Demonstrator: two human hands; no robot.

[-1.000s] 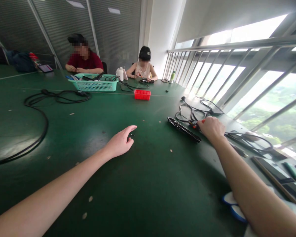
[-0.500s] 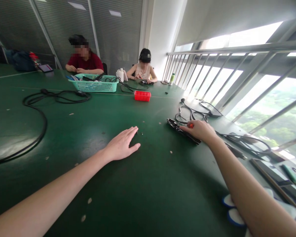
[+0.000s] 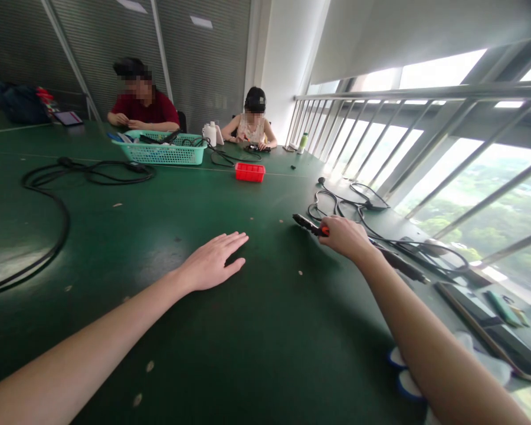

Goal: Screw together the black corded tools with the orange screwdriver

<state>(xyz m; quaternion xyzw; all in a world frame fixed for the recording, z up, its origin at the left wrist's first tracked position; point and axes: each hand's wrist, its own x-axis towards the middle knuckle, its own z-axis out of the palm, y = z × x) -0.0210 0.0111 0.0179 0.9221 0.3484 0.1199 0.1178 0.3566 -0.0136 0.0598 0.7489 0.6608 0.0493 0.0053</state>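
Note:
My left hand (image 3: 210, 261) rests palm down on the green table (image 3: 248, 330), fingers stretched out and thumb apart. No small parts show around its fingertips. Over to the right, my right hand (image 3: 345, 235) is closed around a long, narrow black device (image 3: 305, 223). Its dark front end points left and away from me. A bit of orange (image 3: 325, 231) shows at my fingertips; whether it belongs to the device I cannot tell. My palm and fingers cover the rest of the device.
Black cables (image 3: 340, 203) lie beyond my right hand, near the railing (image 3: 380, 97). A dark rod-like tool (image 3: 402, 265) is beside my right forearm. Farther off are a red tray (image 3: 250, 173), a turquoise basket (image 3: 163, 154) and two seated people. Another cable (image 3: 64, 215) loops at left.
The black device has turned in my right hand, and its exposed inside no longer shows. Small metal pieces by my left fingertips are now out of sight. The view has shifted slightly right.

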